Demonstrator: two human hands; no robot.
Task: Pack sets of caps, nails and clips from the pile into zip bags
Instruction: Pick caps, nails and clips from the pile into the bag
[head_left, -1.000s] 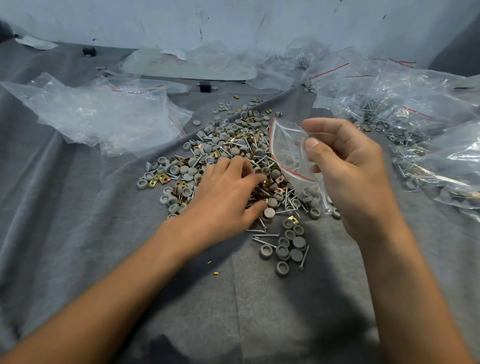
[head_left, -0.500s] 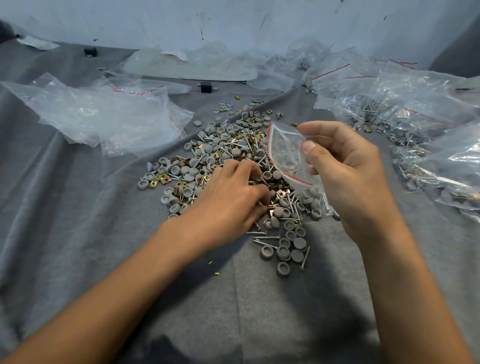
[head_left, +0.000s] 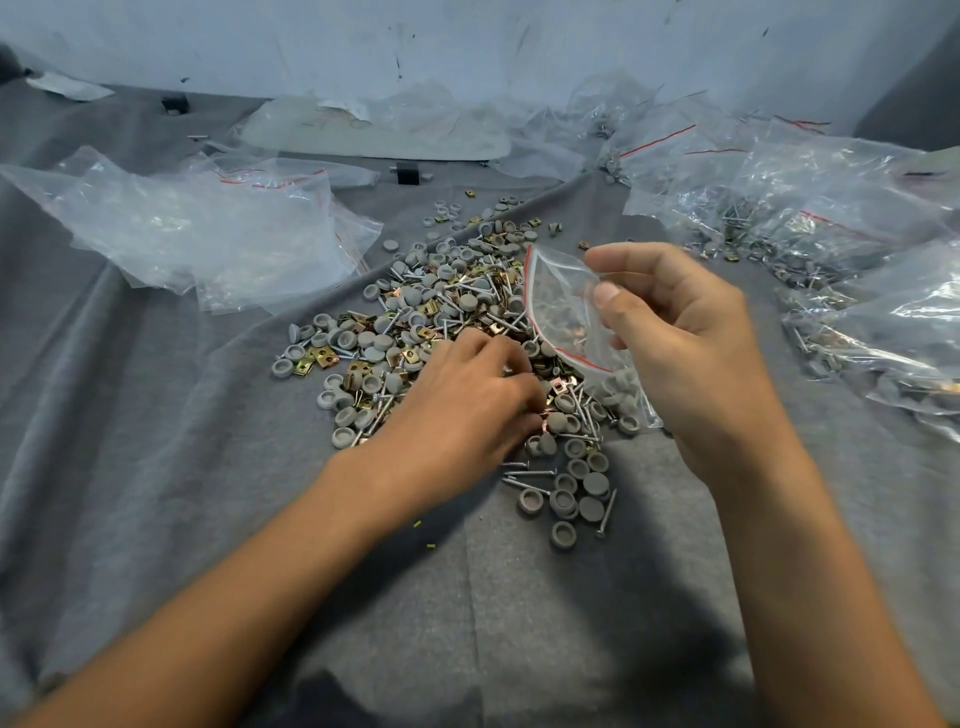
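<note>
Grey cloth (head_left: 156, 467) | left hand (head_left: 457, 410) curled in pile (head_left: 415, 322), grasp unclear | right hand (head_left: 685, 338) fingers (head_left: 618, 306) pinch zip bag (head_left: 561, 306)

A grey cloth (head_left: 156, 467) covers the whole work surface, lying in long soft folds that run from the near left towards the far middle. Behind it stands a pale wall (head_left: 467, 36), scuffed with dark marks and scratches. A small black block (head_left: 174, 103) sits on the cloth close to the wall at the far left, and a second black block (head_left: 407, 173) lies further in, near the middle. A crumpled white scrap (head_left: 67, 85) rests at the far left edge. A flat pale sheet (head_left: 374, 136) lies along the back. Two tiny yellow specks (head_left: 416, 524) dot the cloth in the near middle. A dark panel (head_left: 919, 98) fills the far right corner
</note>
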